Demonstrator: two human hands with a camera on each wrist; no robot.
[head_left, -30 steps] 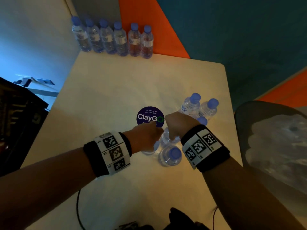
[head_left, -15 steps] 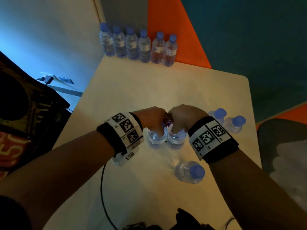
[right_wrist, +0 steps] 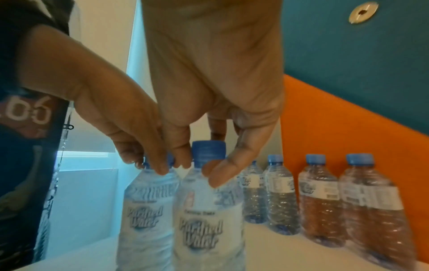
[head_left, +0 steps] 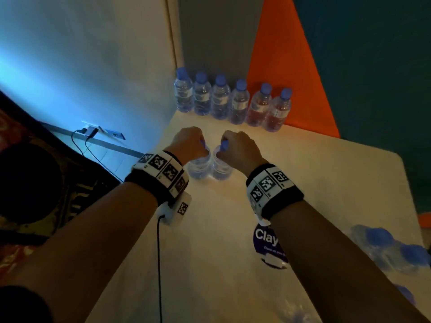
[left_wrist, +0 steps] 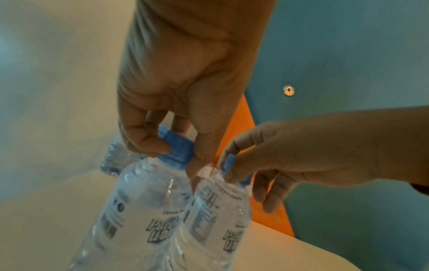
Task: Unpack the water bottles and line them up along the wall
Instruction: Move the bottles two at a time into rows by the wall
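Each hand carries one clear water bottle by its blue cap. In the head view my left hand [head_left: 190, 143] holds the left bottle [head_left: 198, 167] and my right hand [head_left: 236, 145] holds the right bottle [head_left: 220, 170]. The two bottles are upright and side by side, just short of the row of bottles [head_left: 231, 101] along the wall. The left wrist view shows my left hand [left_wrist: 176, 155] pinching its cap [left_wrist: 178, 144]. In the right wrist view my right hand [right_wrist: 199, 165] pinches the other cap [right_wrist: 209, 149]. Whether the bottles touch the table is unclear.
Several bottles stand in the wall row, at the far end of the cream table [head_left: 326, 183]. More loose bottles [head_left: 387, 248] lie near the right edge. A round purple sticker [head_left: 265, 238] shows under my right forearm. A cable [head_left: 159, 264] hangs from the left wrist unit.
Both hands lifted their bottles from the group near the sticker and carried them forward, close to the wall row. The head view tilted up.
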